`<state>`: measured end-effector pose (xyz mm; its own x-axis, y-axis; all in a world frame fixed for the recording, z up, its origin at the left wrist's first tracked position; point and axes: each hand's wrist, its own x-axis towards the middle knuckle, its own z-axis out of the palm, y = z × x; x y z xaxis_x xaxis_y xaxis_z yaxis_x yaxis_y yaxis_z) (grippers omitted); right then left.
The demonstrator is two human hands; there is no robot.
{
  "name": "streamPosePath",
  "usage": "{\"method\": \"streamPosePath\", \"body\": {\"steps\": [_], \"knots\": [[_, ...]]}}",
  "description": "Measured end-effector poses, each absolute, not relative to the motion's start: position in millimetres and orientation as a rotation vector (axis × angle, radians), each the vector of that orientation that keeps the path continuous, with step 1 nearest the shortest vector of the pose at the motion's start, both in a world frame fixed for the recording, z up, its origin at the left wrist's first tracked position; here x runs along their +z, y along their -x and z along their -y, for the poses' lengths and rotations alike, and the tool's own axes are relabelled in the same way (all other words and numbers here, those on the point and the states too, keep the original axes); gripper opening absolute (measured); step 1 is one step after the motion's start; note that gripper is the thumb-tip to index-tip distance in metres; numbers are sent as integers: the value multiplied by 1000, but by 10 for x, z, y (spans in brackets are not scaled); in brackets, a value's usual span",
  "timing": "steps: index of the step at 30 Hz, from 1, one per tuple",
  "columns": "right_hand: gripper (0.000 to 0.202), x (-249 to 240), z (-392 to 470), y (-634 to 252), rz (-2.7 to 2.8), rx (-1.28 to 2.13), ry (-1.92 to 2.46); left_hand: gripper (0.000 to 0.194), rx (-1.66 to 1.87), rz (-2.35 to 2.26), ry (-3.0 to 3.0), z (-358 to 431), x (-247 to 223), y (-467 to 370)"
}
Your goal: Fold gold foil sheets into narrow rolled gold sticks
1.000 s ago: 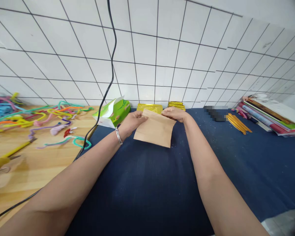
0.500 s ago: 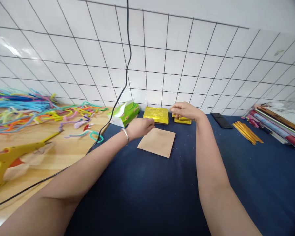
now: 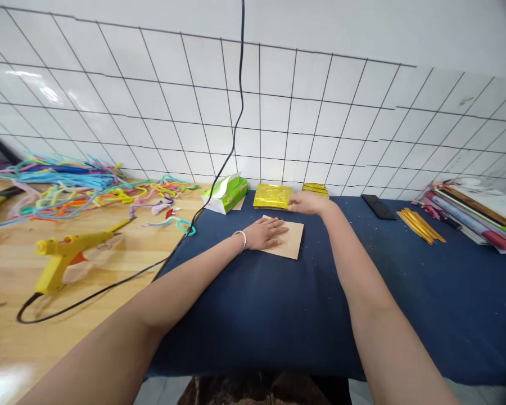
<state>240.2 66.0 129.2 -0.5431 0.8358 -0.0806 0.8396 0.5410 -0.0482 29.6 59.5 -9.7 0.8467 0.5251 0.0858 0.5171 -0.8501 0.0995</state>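
Observation:
My left hand (image 3: 269, 233) lies flat on a square of brown paper or thin card (image 3: 293, 236), its fingers spread over the left part of the sheet. Just behind the sheet is a stack of shiny gold wrapped packets or foil sheets (image 3: 272, 197). At that stack's front right corner, my right hand (image 3: 307, 202) is closed with the fingertips drawn together; whatever they grip, if anything, is hidden. A smaller gold pile (image 3: 316, 189) sits behind my right hand, partly covered by it.
On the left, a yellow glue gun (image 3: 69, 253) and tangled pipe cleaners (image 3: 96, 194) lie on wood. A black cable (image 3: 235, 135) hangs down. A green tissue pack (image 3: 231, 194) stands at the back. Rightward are a black flat object (image 3: 378, 206), gold strips (image 3: 420, 225) and stacked books (image 3: 474, 216).
My left hand has moved from the sheet's far left corner to lie flat on it. My right hand has come left from the smaller gold pile to the larger stack. The view has shifted.

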Motion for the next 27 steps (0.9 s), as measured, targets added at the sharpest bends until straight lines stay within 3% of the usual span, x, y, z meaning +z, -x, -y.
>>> {"method": "streamPosePath", "body": {"steps": [2,8,13,19,27], "knots": [[25,1071,-556,-2430,-2655,-77,-1477,60,236,-838,-2866,-610,-131,-298],[65,488,103,-2652,-2666,221,-1468,56,499,-902,-2617,-626,-195,-272],[57,283,387,-2721,-2781,508,-1403,54,611,-960,-2468,-638,-108,-77],[43,140,413,-2667,-2928,485,-1322,41,474,-959,-2397,-811,-31,363],[29,46,422,-2729,-3029,378,-1362,56,286,-811,-2428,-768,17,475]]}}
